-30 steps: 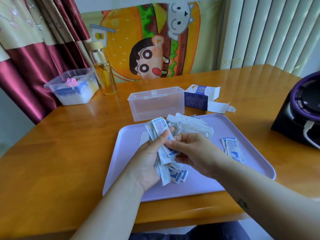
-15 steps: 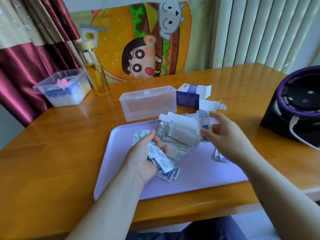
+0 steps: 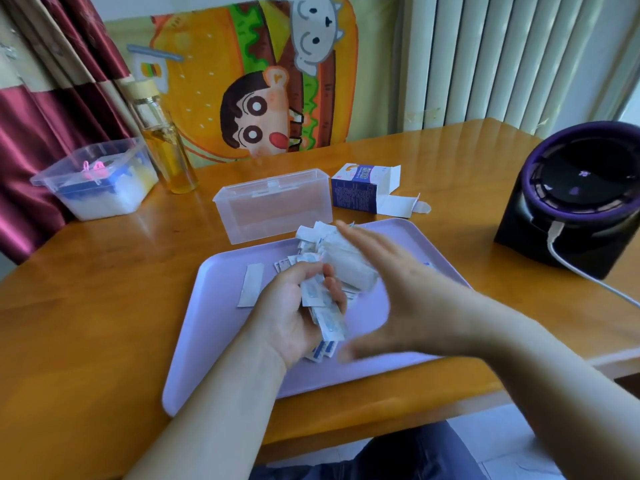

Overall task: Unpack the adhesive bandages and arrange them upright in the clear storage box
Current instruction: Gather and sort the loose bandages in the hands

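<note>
The bandages are unboxed, yet the clear storage box looks empty; the left hand has its fingers clamped on a bundle, while the right hand has its fingers apart.

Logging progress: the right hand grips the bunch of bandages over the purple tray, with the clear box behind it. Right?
No: the left hand grips the bunch of bandages over the purple tray; the right hand is open. The clear box is behind the tray, as the head view shows.
</note>
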The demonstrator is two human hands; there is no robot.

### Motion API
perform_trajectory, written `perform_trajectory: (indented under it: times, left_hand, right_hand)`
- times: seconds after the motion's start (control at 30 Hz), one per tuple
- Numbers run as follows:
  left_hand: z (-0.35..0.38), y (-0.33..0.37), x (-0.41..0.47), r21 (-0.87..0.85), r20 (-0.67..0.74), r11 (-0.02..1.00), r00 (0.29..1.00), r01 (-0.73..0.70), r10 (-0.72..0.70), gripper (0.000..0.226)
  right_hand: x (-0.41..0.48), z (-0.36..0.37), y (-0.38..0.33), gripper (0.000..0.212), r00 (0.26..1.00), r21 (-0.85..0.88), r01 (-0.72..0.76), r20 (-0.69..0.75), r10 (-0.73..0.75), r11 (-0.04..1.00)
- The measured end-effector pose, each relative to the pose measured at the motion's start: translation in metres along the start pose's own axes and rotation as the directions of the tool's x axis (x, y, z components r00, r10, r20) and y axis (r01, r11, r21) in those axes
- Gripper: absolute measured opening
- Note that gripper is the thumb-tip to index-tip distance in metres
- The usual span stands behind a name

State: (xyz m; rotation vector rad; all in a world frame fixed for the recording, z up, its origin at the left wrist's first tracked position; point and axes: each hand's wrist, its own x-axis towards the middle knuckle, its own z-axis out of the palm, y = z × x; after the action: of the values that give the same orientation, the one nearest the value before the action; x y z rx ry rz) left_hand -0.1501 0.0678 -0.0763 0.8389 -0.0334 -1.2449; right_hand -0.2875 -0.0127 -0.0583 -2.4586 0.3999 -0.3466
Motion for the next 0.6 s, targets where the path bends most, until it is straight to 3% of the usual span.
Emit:
perform_trajectory:
  times: [0.07, 0.13, 0.27, 0.47, 0.6]
  left_hand:
    - [0.0, -0.001, -0.003, 0.096, 0.031, 0.995, 0.999, 0.03, -0.033, 0.032]
    - [0.001, -0.001, -0.007, 0.21, 0.062, 0.975, 0.994, 0.075, -0.09, 0.042]
    - [-0.003, 0.003, -0.014, 0.304, 0.125, 0.951, 0.986, 0.066, -0.108, 0.052]
    - [-0.006, 0.015, -0.019, 0.453, 0.18, 0.892, 0.979, 0.0, -0.091, 0.029]
    - [-0.009, 0.022, -0.022, 0.501, 0.234, 0.863, 0.97, -0.065, -0.062, 0.018]
  right_hand:
    - [0.008, 0.012, -0.01, 0.133, 0.992, -0.13, 0.079, 0.108, -0.065, 0.988]
    - [0.015, 0.019, -0.013, 0.135, 0.989, -0.208, 0.103, 0.127, -0.077, 0.973]
    - [0.027, 0.019, -0.015, 0.135, 0.988, -0.19, 0.107, 0.129, -0.083, 0.976]
    - [0.043, 0.013, -0.02, 0.137, 0.986, -0.146, 0.1, 0.144, -0.079, 0.984]
    - [0.051, 0.011, -0.02, 0.13, 0.982, -0.225, 0.15, 0.148, -0.119, 0.963]
